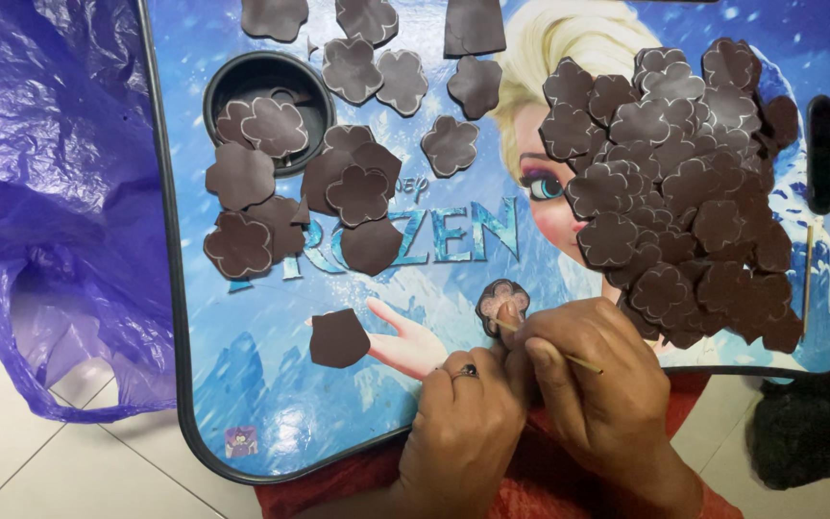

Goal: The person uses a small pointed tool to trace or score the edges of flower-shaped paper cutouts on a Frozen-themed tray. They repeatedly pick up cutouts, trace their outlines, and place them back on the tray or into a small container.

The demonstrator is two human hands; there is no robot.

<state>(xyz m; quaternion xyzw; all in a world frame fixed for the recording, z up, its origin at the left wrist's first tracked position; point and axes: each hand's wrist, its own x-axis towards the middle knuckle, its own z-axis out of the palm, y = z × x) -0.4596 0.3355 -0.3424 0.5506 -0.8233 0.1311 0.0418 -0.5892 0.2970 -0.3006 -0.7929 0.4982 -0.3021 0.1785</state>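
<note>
while the round cup holder [226,79] holds 2 brown flowers [263,125], left hand [463,408] grips a flower piece [502,303], right hand [598,380] a stick [583,362].

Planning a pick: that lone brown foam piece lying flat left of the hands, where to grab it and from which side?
Probably pinch the brown foam piece at its left or lower edge, coming from the left. It lies flat and thin on the blue tray, with bare surface on those sides, while the left hand crowds its right. Being flat, its rim likely needs lifting first.
</note>
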